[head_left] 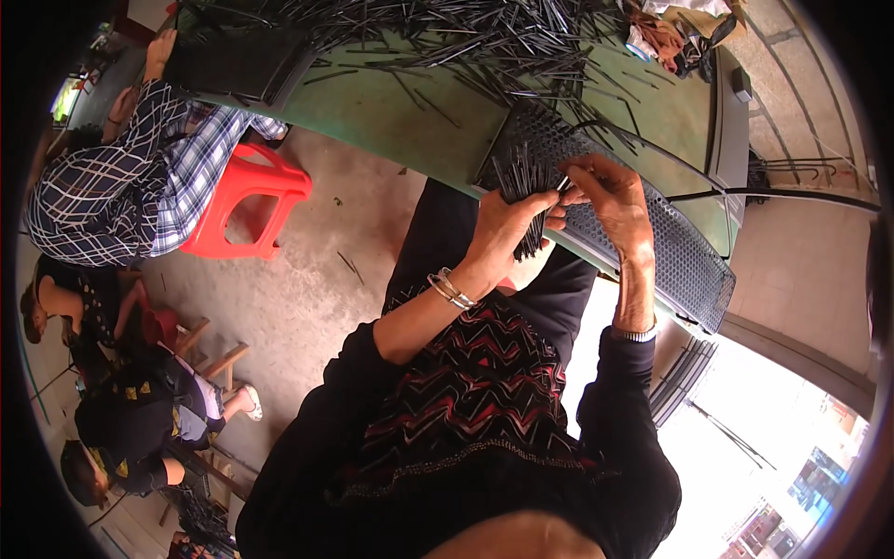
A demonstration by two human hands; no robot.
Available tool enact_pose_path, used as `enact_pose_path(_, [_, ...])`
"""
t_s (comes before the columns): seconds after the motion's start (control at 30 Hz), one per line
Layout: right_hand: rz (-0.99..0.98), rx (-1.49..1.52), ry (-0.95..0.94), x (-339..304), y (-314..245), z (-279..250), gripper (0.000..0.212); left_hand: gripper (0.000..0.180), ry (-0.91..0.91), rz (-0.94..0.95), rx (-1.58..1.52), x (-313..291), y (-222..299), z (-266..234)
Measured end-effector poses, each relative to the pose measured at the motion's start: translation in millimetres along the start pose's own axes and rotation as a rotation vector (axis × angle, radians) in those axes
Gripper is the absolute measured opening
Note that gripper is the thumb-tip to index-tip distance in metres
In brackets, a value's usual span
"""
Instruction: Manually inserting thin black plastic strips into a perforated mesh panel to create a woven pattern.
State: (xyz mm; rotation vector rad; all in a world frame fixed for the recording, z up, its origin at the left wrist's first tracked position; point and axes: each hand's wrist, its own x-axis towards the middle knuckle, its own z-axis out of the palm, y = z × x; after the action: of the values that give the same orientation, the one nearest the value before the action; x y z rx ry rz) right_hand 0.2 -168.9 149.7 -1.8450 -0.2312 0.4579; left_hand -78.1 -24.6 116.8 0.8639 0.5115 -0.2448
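Note:
My left hand (499, 231) is closed around a bundle of thin black rods (523, 177), whose ends stick out above and below the fist. Right beside it, my right hand (613, 207) pinches with thumb and fingers at a thin, shiny rod (563, 184) at the bundle's edge. Part of that rod is hidden by the fingers. Both hands are over the near edge of a black perforated board (691, 265), which lies along the front of a green tabletop (372, 114).
Loose black rods (484, 37) are heaped across the table's far side. A dark cable (792, 194) runs at the right. Cloth and scraps (666, 42) lie at the back right. A red stool (250, 200) and several people, one in a checked shirt (102, 196), are at the left.

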Motion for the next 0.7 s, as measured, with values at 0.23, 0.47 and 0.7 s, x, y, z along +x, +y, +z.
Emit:
enact_pose_path(0.23, [0.029,0.083,-0.016,-2.8,-1.4,-4.3,0.017,0.026,-0.009,-0.032,0.013,0.8,1.8,0.3])
enact_pose_path(0.47, [-0.004,-0.001,-0.008,-2.6,-4.2,-1.9,0.015,0.022,-0.038,-0.037,-0.015,5.4,0.8,0.3])
enact_pose_path(0.7, [0.025,-0.024,-0.042,-2.7,-6.3,-4.7,0.015,0.022,-0.027,-0.079,-0.057,5.2,3.0,-0.1])
